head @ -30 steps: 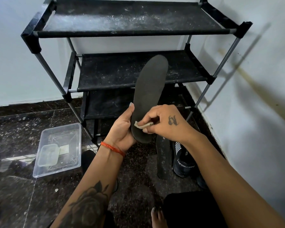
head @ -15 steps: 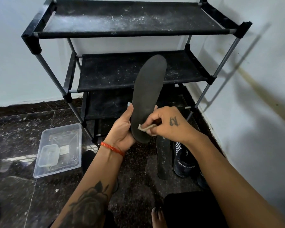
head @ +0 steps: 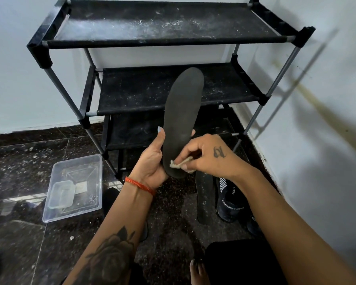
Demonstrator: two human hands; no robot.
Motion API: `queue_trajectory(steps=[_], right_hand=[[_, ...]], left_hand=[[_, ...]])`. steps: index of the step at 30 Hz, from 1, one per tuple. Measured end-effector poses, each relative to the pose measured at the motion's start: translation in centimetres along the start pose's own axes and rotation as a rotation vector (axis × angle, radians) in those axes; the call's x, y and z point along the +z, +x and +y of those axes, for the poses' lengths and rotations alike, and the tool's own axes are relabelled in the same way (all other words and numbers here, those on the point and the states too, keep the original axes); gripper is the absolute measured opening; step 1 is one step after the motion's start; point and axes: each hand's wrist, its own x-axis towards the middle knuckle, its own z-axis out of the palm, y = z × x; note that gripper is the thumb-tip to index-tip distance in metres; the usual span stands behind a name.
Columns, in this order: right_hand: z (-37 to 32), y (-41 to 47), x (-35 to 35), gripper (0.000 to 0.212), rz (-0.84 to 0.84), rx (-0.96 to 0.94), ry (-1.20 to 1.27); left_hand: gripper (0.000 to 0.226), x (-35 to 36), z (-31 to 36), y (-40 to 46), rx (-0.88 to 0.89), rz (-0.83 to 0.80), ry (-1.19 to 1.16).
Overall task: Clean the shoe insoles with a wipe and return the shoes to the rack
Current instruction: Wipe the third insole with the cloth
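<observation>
While left hand point(head: 152, 161) grips insole point(head: 181, 120), right hand point(head: 206, 155) pinches wipe point(head: 180, 163); dusty rack point(head: 162, 31), dark speckled floor point(head: 19, 161).

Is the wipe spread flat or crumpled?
Crumpled: the wipe is a small bunched wad, pinched by the right hand against the heel end of the insole.

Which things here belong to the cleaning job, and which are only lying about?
Belong to the job:
- insole, held by the left hand
- wipe, pinched by the right hand
- second insole on the floor
- dark shoe
- shoe rack

Lying about:
- clear plastic tub
</observation>
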Motion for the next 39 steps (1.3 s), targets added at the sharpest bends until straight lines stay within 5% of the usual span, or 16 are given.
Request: queue_trajectory(steps=[4,7,10,12,20,22,26,29,34,39], right_hand=[[0.2,-0.6,-0.9,0.03,-0.177,0.096,-0.061],[0.5,-0.6,-1.6,0.029,0.008,0.12,-0.099],[0.5,-0.3,-1.7,0.014,0.225,0.079,0.248],[0.5,0.0,-1.3,0.013,0.22,0.06,0.322],[1.1,0.0,-0.8,0.021,0.006,0.105,-0.106],[1.4,-0.1,-1.4,0.029,0.093,0.159,-0.11],[0.8,0.1,-1.8,0.018,0.424,0.126,0.324],[0.6,0.3,-1.1,0.009,0.36,0.082,0.337],[1.5,1.0,0.7,0.018,0.298,-0.01,-0.151],[1.5,0.2,-0.5,0.024,0.063,0.021,-0.177]], left_hand=[[0.066,-0.1,-0.1,0.2,-0.009,0.021,-0.015],[0.063,0.0,0.0,0.2,0.002,0.025,-0.023],[0.061,0.1,0.1,0.1,0.021,0.034,-0.005],[0.06,0.1,0.0,0.1,0.012,0.027,0.002],[0.064,0.1,0.0,0.2,0.01,0.046,-0.013],[0.062,0.0,0.0,0.3,0.007,0.049,-0.006],[0.057,0.2,0.1,0.2,0.02,0.062,0.013],[0.056,0.3,0.1,0.1,0.028,0.07,0.018],[0.059,0.3,0.0,0.0,0.034,0.046,0.04],[0.064,0.3,0.1,0.1,0.031,0.057,0.025]])
